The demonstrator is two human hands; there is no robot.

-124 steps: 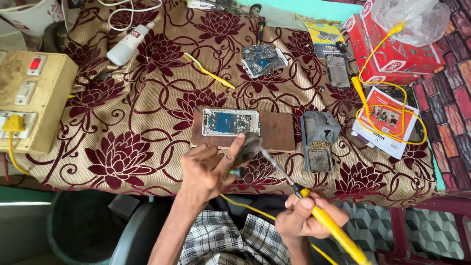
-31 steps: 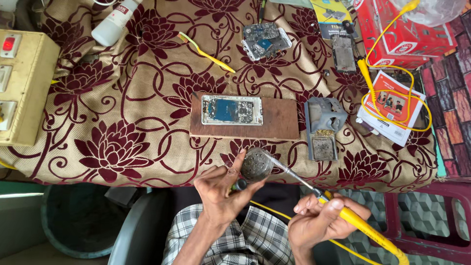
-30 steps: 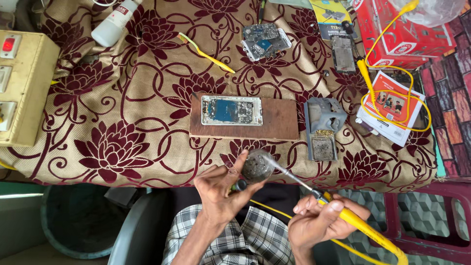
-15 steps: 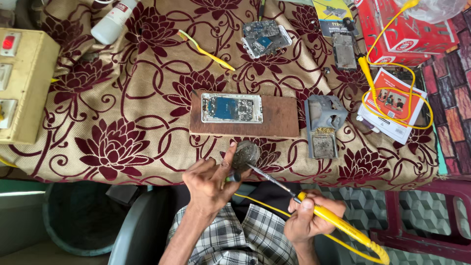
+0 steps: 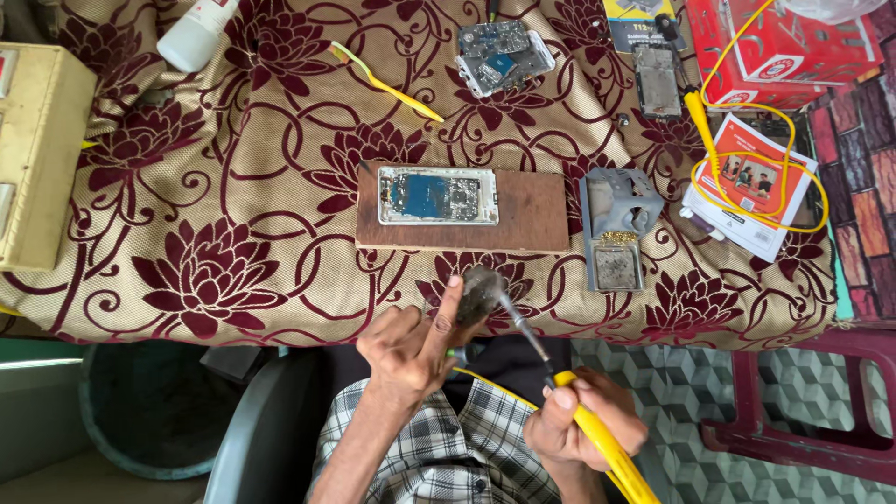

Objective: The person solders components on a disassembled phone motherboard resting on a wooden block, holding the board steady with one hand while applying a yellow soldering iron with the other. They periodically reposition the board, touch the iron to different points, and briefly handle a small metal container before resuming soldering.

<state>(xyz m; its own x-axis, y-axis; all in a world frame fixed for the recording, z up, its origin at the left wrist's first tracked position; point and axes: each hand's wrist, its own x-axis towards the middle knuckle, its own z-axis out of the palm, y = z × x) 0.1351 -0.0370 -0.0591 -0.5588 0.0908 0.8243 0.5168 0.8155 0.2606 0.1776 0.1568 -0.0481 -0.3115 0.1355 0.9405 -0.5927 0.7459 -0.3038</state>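
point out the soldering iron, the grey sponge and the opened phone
soldering iron (image 5: 597, 446), head view, on its yellow handle
grey sponge (image 5: 478, 291), head view, on its middle
opened phone (image 5: 437, 195), head view, on its blue part

Table (image 5: 280, 140) was covered by a beige cloth with maroon flowers. Wooden board (image 5: 532, 210) lay near the front edge at centre. Grey metal stand (image 5: 618, 224) sat just beside the board's right end. Circuit board (image 5: 504, 58) and yellow tweezers (image 5: 387, 82) lay toward the rear edge. Red box (image 5: 765, 47) occupied the rear right corner.
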